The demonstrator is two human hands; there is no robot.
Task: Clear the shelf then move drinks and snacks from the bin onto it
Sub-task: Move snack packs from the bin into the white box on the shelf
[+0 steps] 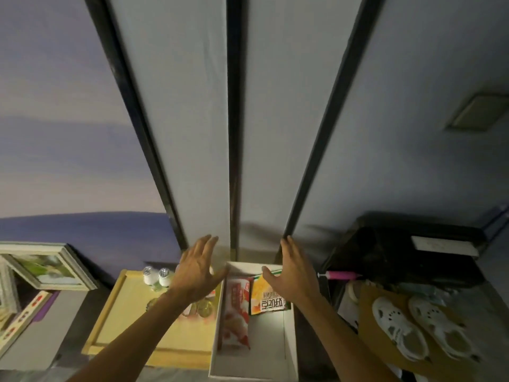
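A white bin [289,348] sits low in the middle of the head view. Inside it lie a pink-and-red snack pack [235,318] along the left wall and a yellow-orange snack pack [268,297] at the far end. My left hand [197,271] hovers open over the bin's far left corner, fingers spread, holding nothing. My right hand [293,274] is open above the bin's far right corner, over the yellow pack. Left of the bin lies a light wooden shelf board [132,326] with two small white-capped drink bottles [157,278] at its far end.
Grey padded panels with black frames [234,161] rise behind the bin. Picture frames [46,267] lean at the far left. On the right are a dark box [399,257], a pink tool [341,275] and white clogs [418,329] on cardboard.
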